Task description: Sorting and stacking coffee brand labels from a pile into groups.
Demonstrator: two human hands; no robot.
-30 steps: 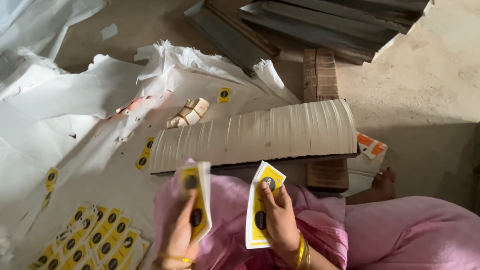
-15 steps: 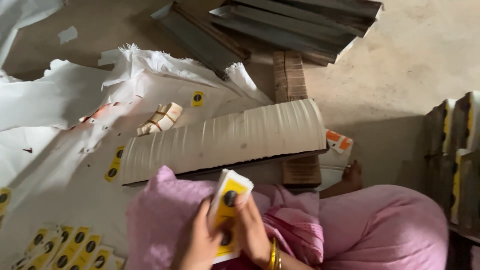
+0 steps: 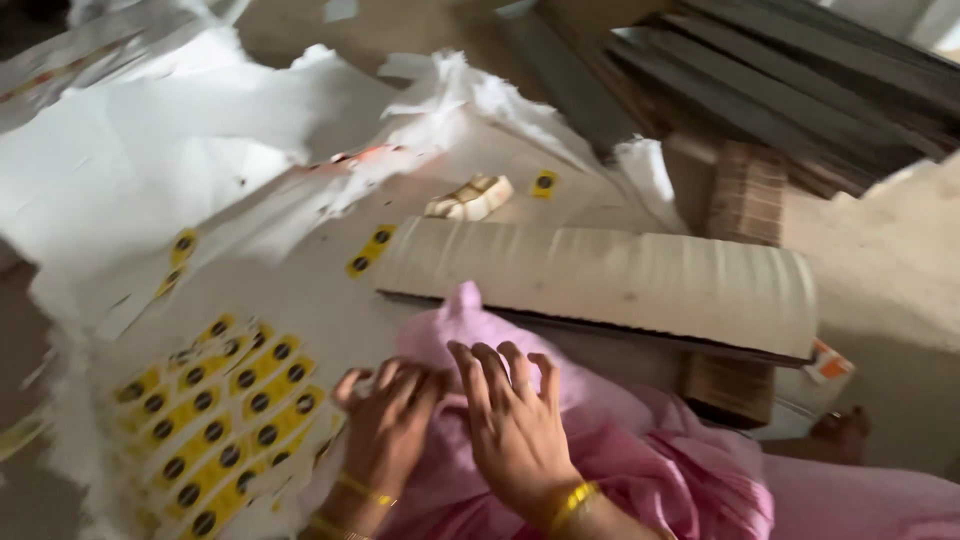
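Observation:
My left hand (image 3: 385, 425) and my right hand (image 3: 515, 425) lie palm down, side by side, on the pink cloth (image 3: 640, 460) over my lap, fingers spread. No card shows in either hand. Just left of my left hand, rows of yellow labels with black dots (image 3: 215, 420) lie on white paper. A long row of stacked white cards (image 3: 600, 280) lies just beyond my fingertips.
Crumpled white paper sheets (image 3: 150, 150) cover the floor at left. A small tied bundle (image 3: 470, 197) and loose yellow labels (image 3: 370, 250) lie behind the card row. Brown block stacks (image 3: 745, 195) and grey boards (image 3: 800, 80) stand at the back right. A bare foot (image 3: 840, 435) shows at right.
Each hand held a yellow-and-white card stack, then both joined on one stack. Now the stack is out of sight and both hands are flat on the cloth. The view swung left.

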